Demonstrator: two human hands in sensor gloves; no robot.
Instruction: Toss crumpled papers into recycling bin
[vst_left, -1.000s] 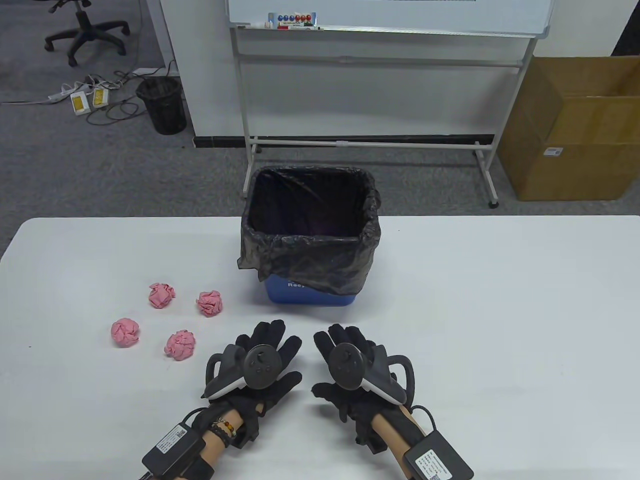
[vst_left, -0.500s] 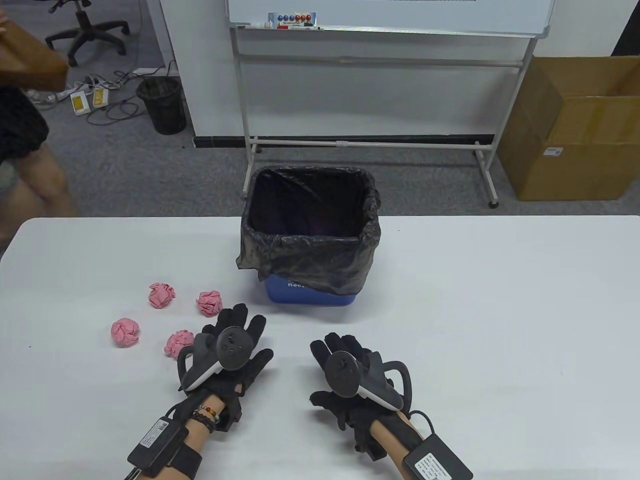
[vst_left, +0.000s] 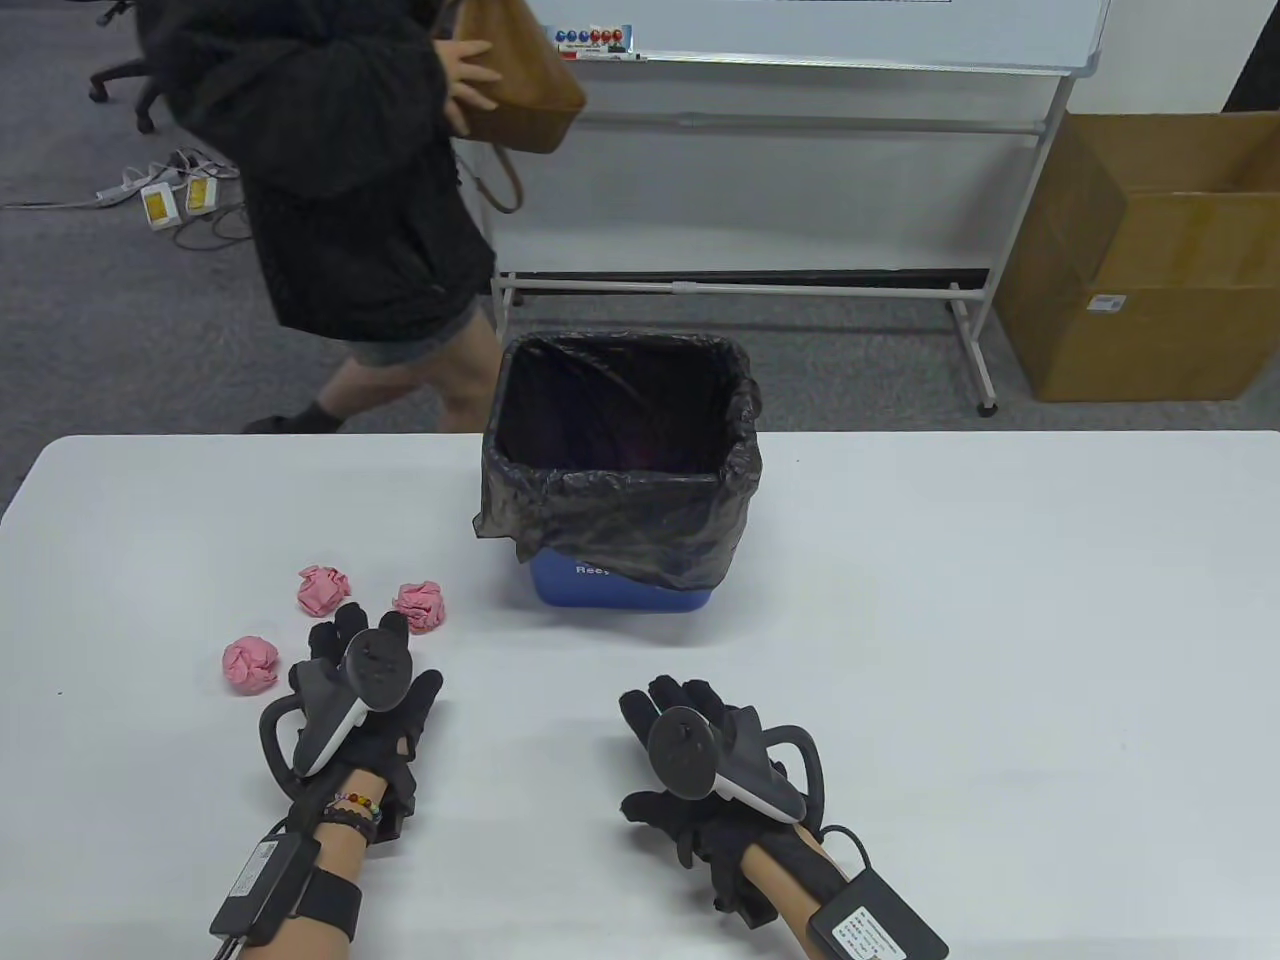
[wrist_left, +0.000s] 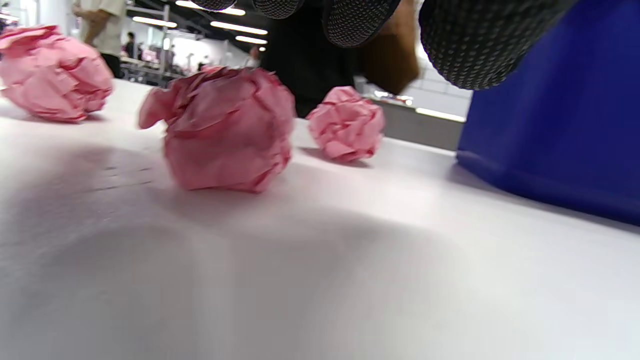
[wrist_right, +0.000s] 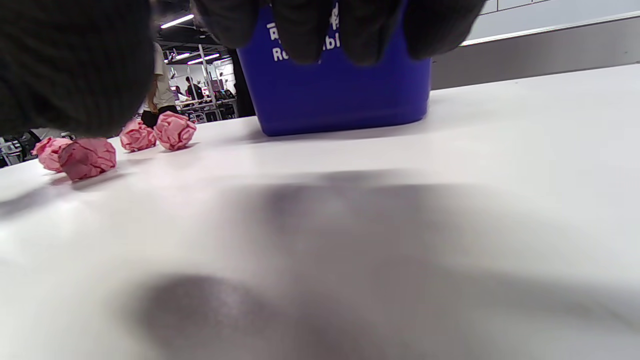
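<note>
Blue recycling bin (vst_left: 622, 592), front wall, white lettering: in the table view only "Rec" shows below the hanging edge of the black bin liner (vst_left: 620, 520); the rest is covered. Right wrist view, same bin (wrist_right: 345, 95): white "R" and "bl" legible between the gloved fingers (wrist_right: 310, 30), with part of a line of characters above, not readable.

White label on the cardboard box (vst_left: 1150, 290), on the floor past the table's far right corner: print too small to read. White labels on the black wrist units (vst_left: 875, 925): print and a code patch, illegible.
</note>
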